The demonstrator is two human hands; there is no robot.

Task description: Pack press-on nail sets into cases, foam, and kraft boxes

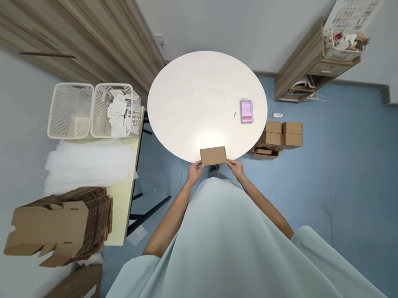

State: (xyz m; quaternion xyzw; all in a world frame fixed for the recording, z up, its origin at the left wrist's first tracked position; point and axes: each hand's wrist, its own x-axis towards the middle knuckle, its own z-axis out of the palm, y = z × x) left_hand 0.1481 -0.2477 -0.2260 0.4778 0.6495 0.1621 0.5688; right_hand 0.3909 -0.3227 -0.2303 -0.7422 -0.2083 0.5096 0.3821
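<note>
A small closed brown cardboard box [213, 156] is at the near edge of the round white table [195, 87], its long side facing me. My left hand [195, 172] grips the box's left near corner between thumb and fingers. At the opposite corner, my right hand [236, 168] pinches the box in the same way. Whether the box rests on the tabletop or hangs just above it, I cannot tell. Farther right on the table lies a phone-like item with a blurred pink and purple face [246, 111].
At left, a pale yellow table [121, 224] bears two white baskets [72, 134], white foam sheets [89, 163] and stacked flattened cartons [56, 223]. Several brown boxes [281, 135] sit right of the round table. A wooden cabinet [301, 61] stands by the wall.
</note>
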